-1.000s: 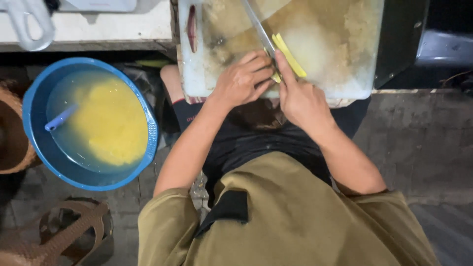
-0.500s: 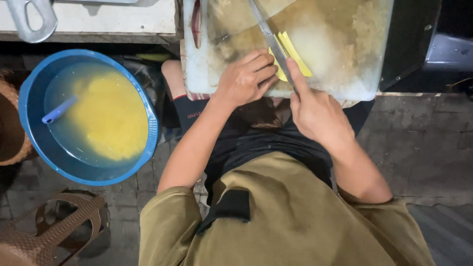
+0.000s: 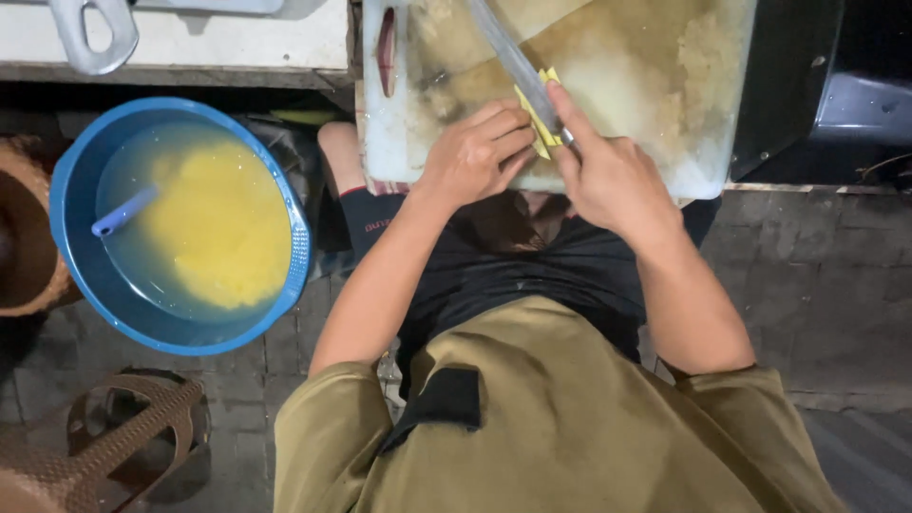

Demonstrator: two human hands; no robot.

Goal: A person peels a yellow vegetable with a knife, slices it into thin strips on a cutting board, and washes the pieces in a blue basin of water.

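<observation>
A stained white cutting board lies across my lap. On it sit thin yellow slices of some food. My left hand presses down on the slices with bent fingers. My right hand grips the handle of a long knife, index finger along the spine. The blade lies across the yellow slices and points to the upper left. The handle is hidden inside my fist.
A blue basin of water with yellow cut pieces and a blue handle stands at my left on the brick floor. Woven baskets sit at the lower left. A pale ledge with a metal handle runs along the top left.
The view has shifted slightly. Both hands have stayed over the yellow slices, with the knife blade moved a little to the left across them.
</observation>
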